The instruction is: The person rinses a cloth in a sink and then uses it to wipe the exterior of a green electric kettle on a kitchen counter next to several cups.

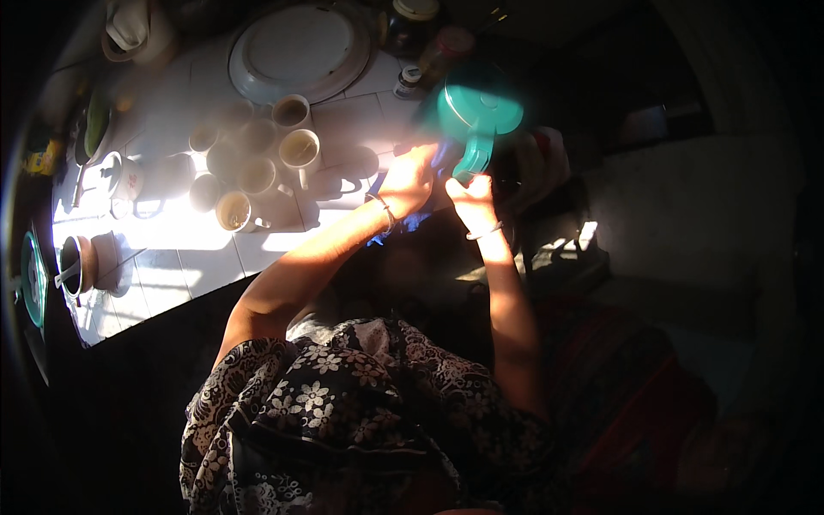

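Observation:
My right hand (473,196) is closed around the handle of a teal plastic pitcher (479,109), whose round top faces up at the upper right. To its left, my left hand (411,180) grips a blue cloth (415,222) at the counter's edge; parts of the cloth show above and below the fingers. The side of the pitcher nearest that hand is dim and hazy. Left of my left hand, several mugs stand in a group on the tiles, among them a mug with liquid (299,149), a second mug (291,112) and a third mug (234,211).
White tiles cover the counter (209,270). Behind the mugs lies a large round plate (299,51), with a small bottle (408,82) and a dark lidded jar (412,29) to its right. At the left are a white cup (122,177) and a pot with a spoon (77,265).

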`<state>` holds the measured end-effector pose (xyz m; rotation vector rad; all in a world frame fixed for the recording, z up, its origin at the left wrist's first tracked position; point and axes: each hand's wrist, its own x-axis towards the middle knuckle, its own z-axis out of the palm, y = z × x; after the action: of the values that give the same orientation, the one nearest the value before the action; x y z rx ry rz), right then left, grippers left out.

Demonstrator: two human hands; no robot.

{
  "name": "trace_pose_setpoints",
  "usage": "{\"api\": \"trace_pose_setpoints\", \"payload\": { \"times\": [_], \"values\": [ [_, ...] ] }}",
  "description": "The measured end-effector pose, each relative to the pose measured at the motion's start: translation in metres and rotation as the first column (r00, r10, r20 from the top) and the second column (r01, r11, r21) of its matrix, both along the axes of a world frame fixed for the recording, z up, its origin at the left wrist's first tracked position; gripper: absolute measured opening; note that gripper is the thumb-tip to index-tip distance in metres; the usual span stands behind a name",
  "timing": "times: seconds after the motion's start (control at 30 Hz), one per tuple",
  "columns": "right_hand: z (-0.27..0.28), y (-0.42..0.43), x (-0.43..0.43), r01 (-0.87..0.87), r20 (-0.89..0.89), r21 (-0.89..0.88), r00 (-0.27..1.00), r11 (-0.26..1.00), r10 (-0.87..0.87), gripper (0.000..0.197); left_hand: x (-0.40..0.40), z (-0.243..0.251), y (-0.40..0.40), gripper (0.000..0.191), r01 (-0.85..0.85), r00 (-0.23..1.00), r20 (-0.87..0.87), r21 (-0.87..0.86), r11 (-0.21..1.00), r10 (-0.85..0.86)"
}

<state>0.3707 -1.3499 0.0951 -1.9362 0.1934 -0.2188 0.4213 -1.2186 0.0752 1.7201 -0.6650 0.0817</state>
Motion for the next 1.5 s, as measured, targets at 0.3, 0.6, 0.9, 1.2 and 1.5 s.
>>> {"api": "trace_pose_setpoints", "payload": {
  "times": [0.3,0.6,0.9,1.2,1.5],
  "values": [
    [-0.016,-0.006,0.0,-0.042,0.188,0.166,0.982,0.985,0.011,0.007,0.008,0.061,-0.016,0.047,-0.167,0.94,0.327,0.206,0.964,0.093],
    [-0.008,-0.002,-0.002,0.01,0.073,0.238,0.997,0.971,-0.028,0.013,0.009,0.033,-0.024,0.046,0.026,0.997,0.08,-0.086,0.996,-0.019],
    [-0.011,-0.006,-0.002,0.05,0.061,0.283,0.996,0.958,-0.07,0.01,-0.015,0.013,-0.012,0.044,0.064,0.986,0.158,-0.034,0.997,-0.058],
    [0.0,-0.001,0.001,0.028,0.389,0.412,0.899,0.911,-0.204,0.016,0.003,0.055,-0.027,0.046,0.002,0.984,0.175,0.059,0.998,-0.012],
    [-0.013,-0.009,0.001,0.089,0.084,0.203,0.991,0.975,-0.108,0.011,-0.021,0.005,-0.005,0.038,-0.09,0.996,0.002,0.094,0.991,0.091]
  ]
}}
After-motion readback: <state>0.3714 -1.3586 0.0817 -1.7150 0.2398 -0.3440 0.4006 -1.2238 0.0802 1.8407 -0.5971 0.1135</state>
